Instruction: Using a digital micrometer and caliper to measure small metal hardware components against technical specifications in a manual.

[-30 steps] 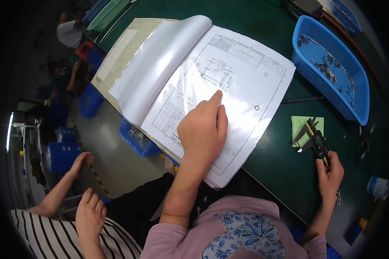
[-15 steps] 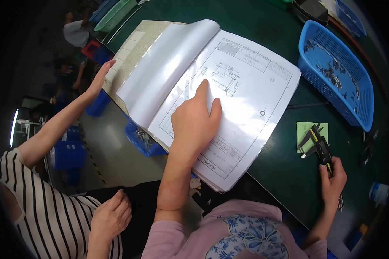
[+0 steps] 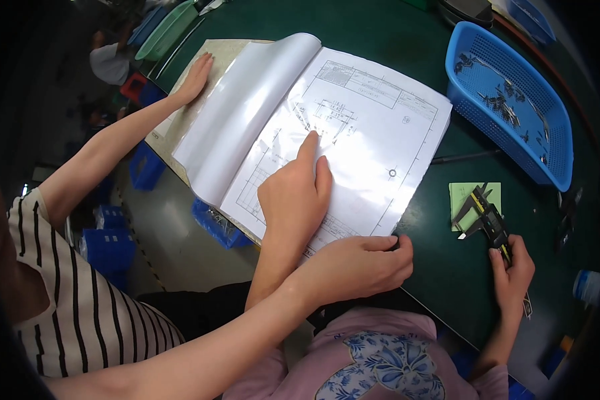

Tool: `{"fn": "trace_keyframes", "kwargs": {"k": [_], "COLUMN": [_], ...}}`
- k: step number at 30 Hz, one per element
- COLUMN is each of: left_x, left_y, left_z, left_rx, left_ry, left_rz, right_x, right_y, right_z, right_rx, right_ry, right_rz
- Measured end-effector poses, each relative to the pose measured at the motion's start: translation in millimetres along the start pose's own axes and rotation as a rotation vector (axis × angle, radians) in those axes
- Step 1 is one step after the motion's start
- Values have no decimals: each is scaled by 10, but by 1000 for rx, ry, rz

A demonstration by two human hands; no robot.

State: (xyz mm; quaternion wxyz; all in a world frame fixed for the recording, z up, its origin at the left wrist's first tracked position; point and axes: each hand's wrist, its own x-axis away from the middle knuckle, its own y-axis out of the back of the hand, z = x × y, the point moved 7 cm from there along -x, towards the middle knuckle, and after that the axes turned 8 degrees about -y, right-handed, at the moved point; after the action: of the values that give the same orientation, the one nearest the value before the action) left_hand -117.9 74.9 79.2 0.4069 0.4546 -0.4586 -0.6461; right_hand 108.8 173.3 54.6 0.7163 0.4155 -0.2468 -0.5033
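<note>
My left hand [image 3: 290,193] rests on a plastic-sleeved technical drawing [image 3: 387,133] in an open binder. Its index finger is stretched out with the tip on the drawn part, the thumb stands apart, and nothing is held. At the right, my right hand [image 3: 515,277] grips a digital caliper [image 3: 493,225] by its lower end. The caliper's jaws lie over a green notepad [image 3: 457,193] on the table. A co-worker's hand [image 3: 363,267] reaches across my left forearm to the page's lower right edge. The co-worker's other hand [image 3: 197,79] lies on the binder's beige cover [image 3: 223,50].
A blue perforated basket [image 3: 560,127] with small dark metal parts stands on the green table [image 3: 427,263] at the far right. A bottle [image 3: 588,285] is near the right edge. Below the table's left edge sits a blue bin [image 3: 217,227]. The striped-shirted co-worker [image 3: 80,300] is close at my left.
The co-worker's lower hand has left their lap and come across my forearm to the page's edge. Their other hand has moved onto the binder cover. My hands keep nearly the same pose.
</note>
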Motion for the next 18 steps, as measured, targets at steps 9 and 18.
{"fn": "trace_keyframes", "kwargs": {"k": [9, 18], "left_x": [-20, 133], "left_y": [-159, -80], "left_z": [-700, 276], "left_rx": [-415, -218], "left_ry": [-552, -488], "left_rz": [144, 116], "right_x": [16, 21], "right_y": [14, 28], "right_z": [17, -99], "right_rx": [1, 43], "right_ry": [2, -18], "right_rz": [26, 5]}}
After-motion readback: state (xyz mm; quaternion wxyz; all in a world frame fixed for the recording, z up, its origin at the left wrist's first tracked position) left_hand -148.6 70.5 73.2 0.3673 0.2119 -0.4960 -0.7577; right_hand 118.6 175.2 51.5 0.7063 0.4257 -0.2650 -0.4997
